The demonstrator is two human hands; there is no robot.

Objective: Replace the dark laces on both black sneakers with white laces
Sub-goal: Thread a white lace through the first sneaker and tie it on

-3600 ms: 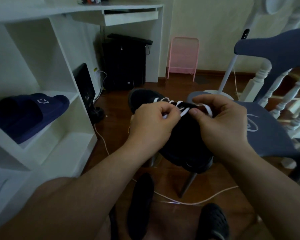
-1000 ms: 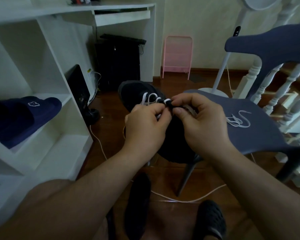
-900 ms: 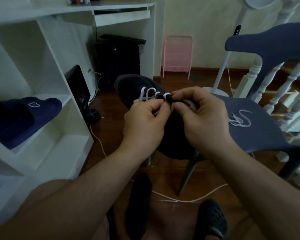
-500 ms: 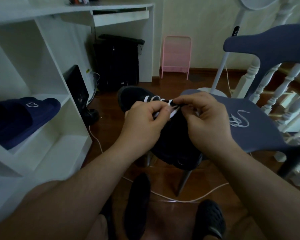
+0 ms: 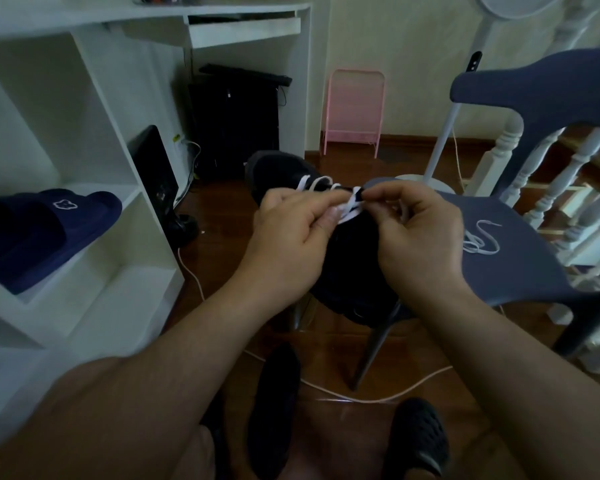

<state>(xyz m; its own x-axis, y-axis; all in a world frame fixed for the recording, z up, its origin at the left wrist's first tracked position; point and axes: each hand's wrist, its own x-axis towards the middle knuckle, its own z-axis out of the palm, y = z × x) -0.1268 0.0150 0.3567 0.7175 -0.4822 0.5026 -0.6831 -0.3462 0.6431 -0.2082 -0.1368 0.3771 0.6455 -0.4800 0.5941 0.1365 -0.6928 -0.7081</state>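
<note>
You are lacing a black sneaker (image 5: 352, 258) over the chair.

Your left hand (image 5: 293, 244) and right hand (image 5: 418, 237) are both pinching the white lace (image 5: 349, 207) at its eyelets; beyond, a second white lace (image 5: 480, 239) is lying on the blue chair seat (image 5: 520, 258).

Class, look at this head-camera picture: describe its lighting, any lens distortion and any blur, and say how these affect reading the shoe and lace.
Head view: dim, bluish light; the black fabric sneaker loses detail in shadow, while the flat white lace stands out. Wide-angle distortion bends the white shelf unit and enlarges the forearms. Left hand and right hand are slightly soft.
</note>
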